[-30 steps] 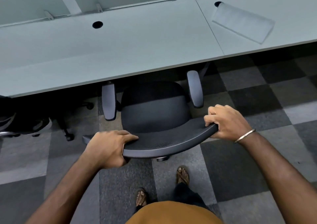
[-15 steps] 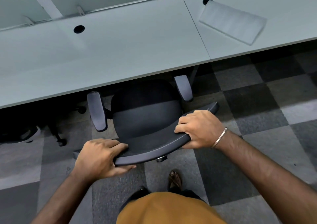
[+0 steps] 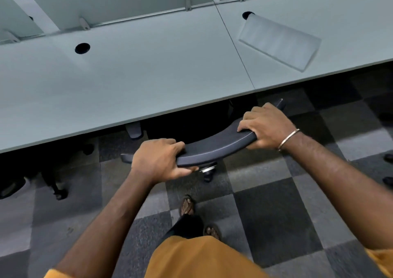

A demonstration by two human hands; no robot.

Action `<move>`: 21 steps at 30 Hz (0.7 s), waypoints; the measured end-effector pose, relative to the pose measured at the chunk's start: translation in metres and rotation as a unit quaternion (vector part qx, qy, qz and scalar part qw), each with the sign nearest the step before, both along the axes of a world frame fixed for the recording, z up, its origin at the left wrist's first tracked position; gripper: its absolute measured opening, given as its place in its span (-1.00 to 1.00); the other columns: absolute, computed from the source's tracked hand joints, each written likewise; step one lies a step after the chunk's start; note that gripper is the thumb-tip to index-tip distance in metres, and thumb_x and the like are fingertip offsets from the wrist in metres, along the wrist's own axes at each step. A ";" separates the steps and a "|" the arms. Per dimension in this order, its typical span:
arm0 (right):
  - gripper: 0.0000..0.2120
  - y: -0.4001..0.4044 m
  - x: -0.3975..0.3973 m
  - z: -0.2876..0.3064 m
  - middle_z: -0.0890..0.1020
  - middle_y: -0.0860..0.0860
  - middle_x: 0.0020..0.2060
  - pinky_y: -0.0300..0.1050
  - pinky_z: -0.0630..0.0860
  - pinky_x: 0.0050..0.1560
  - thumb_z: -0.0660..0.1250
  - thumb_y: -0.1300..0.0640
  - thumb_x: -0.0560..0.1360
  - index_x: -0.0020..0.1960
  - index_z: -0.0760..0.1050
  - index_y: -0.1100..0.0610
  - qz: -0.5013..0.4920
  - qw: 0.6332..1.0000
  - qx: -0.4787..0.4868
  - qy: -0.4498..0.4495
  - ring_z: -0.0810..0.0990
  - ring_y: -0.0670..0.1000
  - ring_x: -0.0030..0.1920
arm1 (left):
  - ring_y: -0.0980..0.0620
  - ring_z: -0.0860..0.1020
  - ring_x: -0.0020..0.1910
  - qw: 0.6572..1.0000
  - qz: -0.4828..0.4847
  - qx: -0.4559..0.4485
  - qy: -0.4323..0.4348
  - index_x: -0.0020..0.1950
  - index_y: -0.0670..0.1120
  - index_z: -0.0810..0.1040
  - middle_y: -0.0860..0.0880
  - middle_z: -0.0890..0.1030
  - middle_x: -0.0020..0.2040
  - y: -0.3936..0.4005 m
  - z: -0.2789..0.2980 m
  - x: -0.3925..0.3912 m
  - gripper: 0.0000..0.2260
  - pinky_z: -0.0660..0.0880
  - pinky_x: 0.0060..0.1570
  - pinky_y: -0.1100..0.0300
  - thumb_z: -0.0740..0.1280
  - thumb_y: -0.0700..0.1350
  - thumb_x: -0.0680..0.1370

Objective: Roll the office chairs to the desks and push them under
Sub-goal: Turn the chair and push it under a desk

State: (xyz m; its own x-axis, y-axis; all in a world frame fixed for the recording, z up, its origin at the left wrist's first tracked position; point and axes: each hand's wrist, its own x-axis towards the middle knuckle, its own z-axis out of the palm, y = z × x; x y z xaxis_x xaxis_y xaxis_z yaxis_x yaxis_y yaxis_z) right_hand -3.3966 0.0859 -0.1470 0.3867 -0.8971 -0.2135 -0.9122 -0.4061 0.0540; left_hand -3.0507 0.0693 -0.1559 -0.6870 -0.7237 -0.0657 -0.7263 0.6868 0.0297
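Since the earlier frames the chair (image 3: 212,148) has rolled further in: its seat and most of both armrests, plainly seen before, now lie hidden in shadow under the desk (image 3: 131,82), and only the curved top of the backrest shows outside the desk edge. Both hands have kept their grip on that top edge. The left hand (image 3: 158,160) clamps its left part, fingers curled over the top and thumb underneath. The right hand (image 3: 266,126), a thin bangle (image 3: 288,139) at its wrist, clasps the right part, fingers wrapped over the top. Just beyond the left grip, one armrest tip (image 3: 134,131) pokes out from under the desk. Below the grips a caster (image 3: 208,172) stands on the checkered carpet (image 3: 276,214). Beyond the right grip, a pale sheet (image 3: 280,42) lies on the desk.
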 end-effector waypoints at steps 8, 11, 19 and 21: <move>-0.58 -0.054 0.033 -0.008 0.58 -0.15 -0.16 -0.02 0.32 -0.10 0.41 -0.35 0.23 -0.01 0.60 -0.15 -0.014 0.998 -0.043 -0.054 0.56 0.02 -0.10 | 0.12 0.60 -0.16 0.999 0.016 -0.015 0.034 0.02 0.18 0.65 0.20 0.62 -0.14 -0.074 0.006 0.046 -0.36 0.48 -0.33 0.15 0.18 0.65 0.35; -0.59 -0.066 0.037 0.000 0.60 -0.16 -0.13 0.00 0.40 -0.06 0.43 -0.37 0.25 -0.01 0.59 -0.17 -0.023 0.999 -0.017 -0.045 0.56 0.02 -0.06 | 0.12 0.62 -0.12 0.999 0.030 -0.002 0.041 0.05 0.20 0.64 0.21 0.65 -0.11 -0.081 0.007 0.060 -0.43 0.49 -0.30 0.17 0.28 0.60 0.34; -0.55 -0.022 0.038 -0.017 0.58 -0.14 -0.09 0.03 0.33 -0.01 0.43 -0.34 0.24 0.05 0.60 -0.15 -0.043 0.996 -0.052 -0.061 0.57 0.03 -0.03 | -0.03 0.63 -0.27 0.992 0.127 -0.010 0.024 -0.26 0.05 0.56 0.09 0.59 -0.32 -0.024 -0.005 0.060 -0.65 0.39 -0.36 0.14 0.24 0.31 0.29; -0.49 -0.011 0.036 -0.020 0.58 -0.15 -0.06 0.04 0.34 0.01 0.45 -0.39 0.23 0.08 0.59 -0.16 -0.035 0.996 -0.050 -0.057 0.57 0.01 -0.01 | -0.06 0.61 -0.32 0.991 0.133 -0.009 0.031 -0.29 0.03 0.56 0.08 0.59 -0.34 -0.007 -0.006 0.057 -0.64 0.41 -0.40 0.14 0.22 0.29 0.29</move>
State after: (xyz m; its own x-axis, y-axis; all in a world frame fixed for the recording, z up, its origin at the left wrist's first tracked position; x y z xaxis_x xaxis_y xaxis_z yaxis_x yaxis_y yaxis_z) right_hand -3.3606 0.0747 -0.1669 0.3385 -0.9375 -0.0802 -0.9409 -0.3384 -0.0152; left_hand -2.9939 0.0624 -0.1620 -0.4737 -0.8806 -0.0140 -0.8790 0.4718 0.0697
